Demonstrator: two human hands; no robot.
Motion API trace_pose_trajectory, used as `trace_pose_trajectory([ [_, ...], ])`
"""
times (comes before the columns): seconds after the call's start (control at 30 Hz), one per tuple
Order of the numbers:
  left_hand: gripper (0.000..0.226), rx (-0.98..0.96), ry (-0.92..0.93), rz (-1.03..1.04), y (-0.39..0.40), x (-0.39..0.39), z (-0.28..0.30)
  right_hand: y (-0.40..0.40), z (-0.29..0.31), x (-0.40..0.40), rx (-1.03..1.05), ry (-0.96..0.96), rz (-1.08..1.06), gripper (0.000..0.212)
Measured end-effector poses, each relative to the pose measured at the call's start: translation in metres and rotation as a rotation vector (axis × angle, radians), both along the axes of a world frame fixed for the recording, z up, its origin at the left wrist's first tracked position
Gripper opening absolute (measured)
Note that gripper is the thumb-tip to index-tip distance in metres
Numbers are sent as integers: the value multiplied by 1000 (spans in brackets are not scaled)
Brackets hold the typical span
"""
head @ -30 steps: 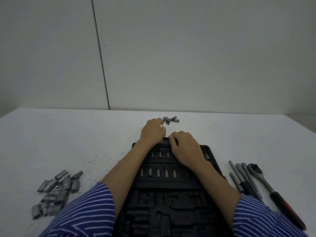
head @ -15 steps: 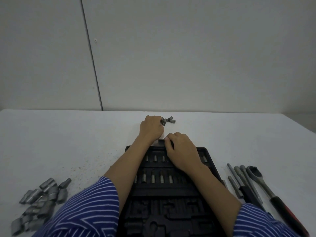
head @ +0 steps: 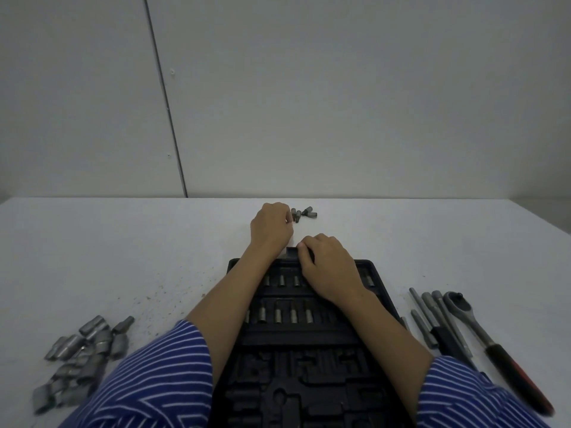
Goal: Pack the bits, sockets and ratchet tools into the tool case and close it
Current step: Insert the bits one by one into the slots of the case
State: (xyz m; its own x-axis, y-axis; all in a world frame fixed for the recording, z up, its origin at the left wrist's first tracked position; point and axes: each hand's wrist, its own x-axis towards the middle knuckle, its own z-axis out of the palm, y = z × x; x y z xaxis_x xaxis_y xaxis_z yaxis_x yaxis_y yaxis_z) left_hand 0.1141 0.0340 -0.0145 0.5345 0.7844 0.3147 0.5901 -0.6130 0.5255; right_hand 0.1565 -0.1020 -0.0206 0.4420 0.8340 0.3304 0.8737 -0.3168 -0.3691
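With the tool case [head: 312, 341] at lower centre only partly filled, the left hand [head: 272, 228] is curling its grip at loose bits [head: 304, 213] while sockets [head: 80, 359] and ratchet [head: 494, 344] are waiting; whether either hand [head: 329, 267] is holding anything, I cannot tell.

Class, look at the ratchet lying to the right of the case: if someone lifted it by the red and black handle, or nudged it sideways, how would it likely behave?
The ratchet looks like rigid metal, so it would probably not flex. Its steel head sits far from the grip, so it may feel head-heavy and dip. Lying flat, it would likely slide or pivot rather than roll.
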Motion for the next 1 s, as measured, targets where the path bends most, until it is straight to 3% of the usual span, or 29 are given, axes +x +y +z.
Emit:
trace_pose_trajectory([
  [0.43,7,-154,-338,-93,-17,-37,15,-2,11,1,6,157,15,28],
  [0.53,4,-188,-382,-87,-26,-46,21,-3,17,-1,49,217,24,24],
  [0.7,5,-229,-463,-118,-47,-60,30,-9,26,-3,152,155,42,27],
  [1.0,6,-228,-532,-142,-81,-79,34,-30,43,-18,191,310,108,19],
])
